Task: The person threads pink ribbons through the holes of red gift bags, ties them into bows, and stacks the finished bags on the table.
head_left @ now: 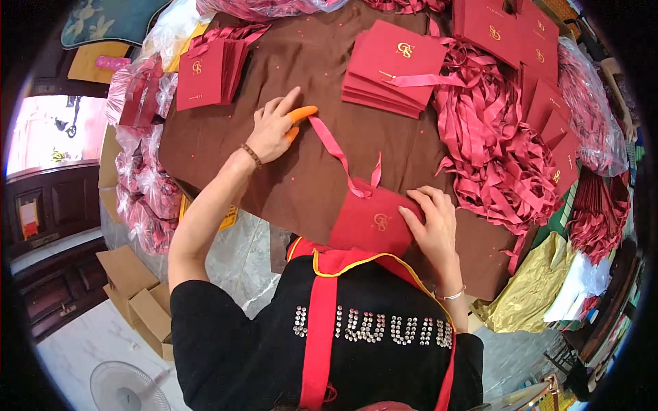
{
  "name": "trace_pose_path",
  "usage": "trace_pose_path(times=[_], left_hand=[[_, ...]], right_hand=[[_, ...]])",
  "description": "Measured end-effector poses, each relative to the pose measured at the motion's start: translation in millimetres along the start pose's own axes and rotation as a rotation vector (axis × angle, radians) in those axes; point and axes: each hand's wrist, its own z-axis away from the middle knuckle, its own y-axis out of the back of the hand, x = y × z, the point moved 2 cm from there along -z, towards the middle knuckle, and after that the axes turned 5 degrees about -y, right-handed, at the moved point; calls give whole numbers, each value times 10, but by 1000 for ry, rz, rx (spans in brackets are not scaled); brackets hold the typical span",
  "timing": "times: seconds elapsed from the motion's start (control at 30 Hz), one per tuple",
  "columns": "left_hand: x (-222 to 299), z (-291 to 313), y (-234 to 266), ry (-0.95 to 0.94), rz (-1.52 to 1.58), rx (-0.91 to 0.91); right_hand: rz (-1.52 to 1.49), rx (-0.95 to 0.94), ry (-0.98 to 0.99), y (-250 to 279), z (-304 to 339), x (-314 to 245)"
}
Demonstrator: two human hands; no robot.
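Observation:
My left hand (273, 127) wears orange finger covers (303, 112) and pinches one end of a pink ribbon (330, 142) over the brown tabletop. That ribbon runs down to the upper edge of a flat red paper gift bag (367, 222) with a gold emblem, where a short second end (376, 170) stands up. The bag lies at the near table edge, against my body. At its right edge is my right hand (435, 222), thumb on the front and other fingers bent at the upper corner; their undersides are hidden.
A stack of red bags (391, 65) lies beyond, and another group (205, 72) stands at far left. A tangled ribbon heap (480, 137) covers the right side of the brown cloth (274, 195). Cardboard boxes (140, 291) and a fan (127, 387) are at lower left.

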Motion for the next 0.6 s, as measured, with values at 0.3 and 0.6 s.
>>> trace_pose_path(times=[0.3, 0.6], left_hand=[[25, 509, 656, 451, 1124, -224], [804, 635, 1009, 295, 2022, 172]], right_hand=[[-174, 11, -192, -17, 177, -5], [-318, -128, -251, 116, 181, 160]])
